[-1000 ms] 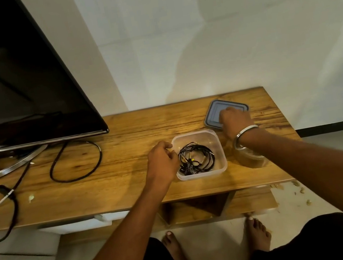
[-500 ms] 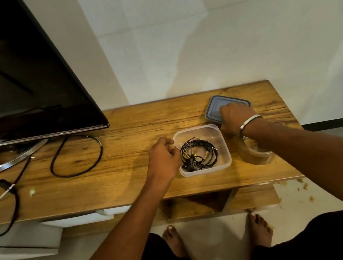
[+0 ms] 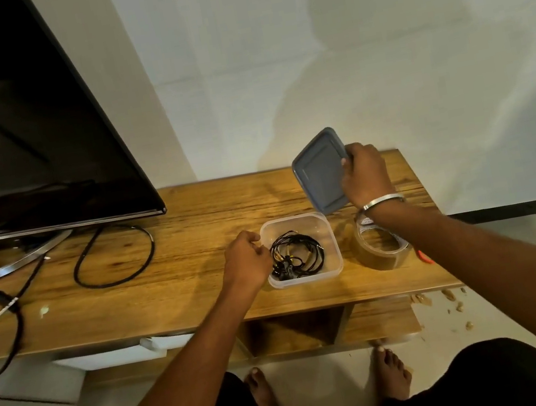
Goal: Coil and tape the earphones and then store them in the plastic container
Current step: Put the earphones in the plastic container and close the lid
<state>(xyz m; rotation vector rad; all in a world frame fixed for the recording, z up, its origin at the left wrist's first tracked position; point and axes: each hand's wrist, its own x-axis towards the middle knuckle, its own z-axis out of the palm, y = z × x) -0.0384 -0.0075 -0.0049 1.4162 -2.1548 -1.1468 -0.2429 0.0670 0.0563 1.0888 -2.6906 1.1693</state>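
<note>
A clear plastic container point(image 3: 333, 248) sits on the wooden table point(image 3: 179, 254) and holds coiled black earphones point(image 3: 299, 256). My left hand point(image 3: 246, 260) rests against the container's left wall with its fingers curled on the rim. Above the table behind the container, my right hand point(image 3: 363, 173) holds the grey-blue lid point(image 3: 320, 172) by its right edge, tilted up. A roll of brown tape point(image 3: 380, 247) lies right of the container, partly under my right forearm.
A large black TV point(image 3: 15, 140) on a metal stand fills the left. Black cables point(image 3: 115, 258) loop on the table beside it. A small orange object point(image 3: 425, 257) lies by the tape. Crumbs litter the floor at the right.
My right hand has lifted the lid off the table and tilted it upright. My left hand stays at the container's left side.
</note>
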